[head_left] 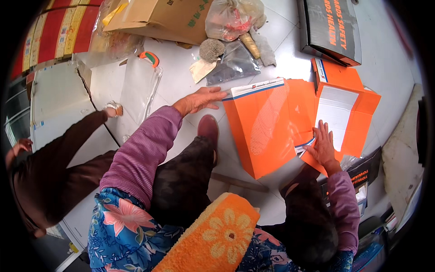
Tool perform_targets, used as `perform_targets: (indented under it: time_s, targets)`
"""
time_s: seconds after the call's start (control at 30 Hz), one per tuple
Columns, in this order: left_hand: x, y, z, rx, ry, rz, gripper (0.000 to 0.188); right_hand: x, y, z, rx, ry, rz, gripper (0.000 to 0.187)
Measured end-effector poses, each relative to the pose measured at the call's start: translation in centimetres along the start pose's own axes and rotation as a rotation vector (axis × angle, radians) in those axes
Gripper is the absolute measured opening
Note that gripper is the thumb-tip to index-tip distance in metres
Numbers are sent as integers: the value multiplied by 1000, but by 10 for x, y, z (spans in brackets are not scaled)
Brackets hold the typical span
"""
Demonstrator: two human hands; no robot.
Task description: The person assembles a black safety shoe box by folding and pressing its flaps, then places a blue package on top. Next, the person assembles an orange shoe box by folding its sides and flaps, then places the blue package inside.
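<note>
Two orange cardboard boxes lie side by side on the floor in front of me. My left hand [200, 99] is stretched out, its fingertips at the upper left corner of the left orange box [254, 131], which has a white and blue edge strip. I cannot tell whether they touch it. My right hand [323, 144] rests flat, fingers spread, at the near end of the right, unfolded orange box [358, 115], whose white inside shows.
A black and orange box [330, 29] lies far right. Behind are a brown carton [167, 20], a filled plastic bag [233, 18], a coil of steel wool [211, 50] and an orange-handled tool [149, 58]. An orange towel [217, 235] covers my lap. Another person's leg [68, 140] is at left.
</note>
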State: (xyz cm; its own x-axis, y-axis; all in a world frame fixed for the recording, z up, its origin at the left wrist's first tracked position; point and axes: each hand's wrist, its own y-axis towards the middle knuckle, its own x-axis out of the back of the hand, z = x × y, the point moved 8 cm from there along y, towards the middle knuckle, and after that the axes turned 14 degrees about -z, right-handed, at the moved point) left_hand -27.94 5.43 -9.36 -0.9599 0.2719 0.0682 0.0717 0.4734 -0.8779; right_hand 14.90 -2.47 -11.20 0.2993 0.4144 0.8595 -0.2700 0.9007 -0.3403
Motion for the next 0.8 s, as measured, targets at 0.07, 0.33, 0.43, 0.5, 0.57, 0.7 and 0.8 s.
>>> perform_targets:
  time_s: [0.07, 0.33, 0.43, 0.5, 0.57, 0.7, 0.8]
  targets:
    - [-9, -6, 20, 138, -214, -6, 79, 2, 1, 0, -32, 6, 67, 83]
    - [-51, 4, 18, 20, -433, -44, 61, 43, 50, 93, 68, 65, -208, 61]
    - [-55, 3, 18, -30, -439, -33, 59, 54, 88, 176, 130, 376, -367, 57]
    - [-56, 3, 22, -43, -428, -45, 57, 50, 111, 225, 116, 468, -461, 56]
    - [-58, 7, 30, -2, -393, -46, 54, 30, 132, 256, 13, 460, -450, 51]
    - [-50, 10, 45, 32, -429, -103, 48, 3, 139, 275, -16, 321, -455, 38]
    - [-41, 11, 44, -49, -426, -142, 45, 0, 138, 277, 55, 374, -561, 28]
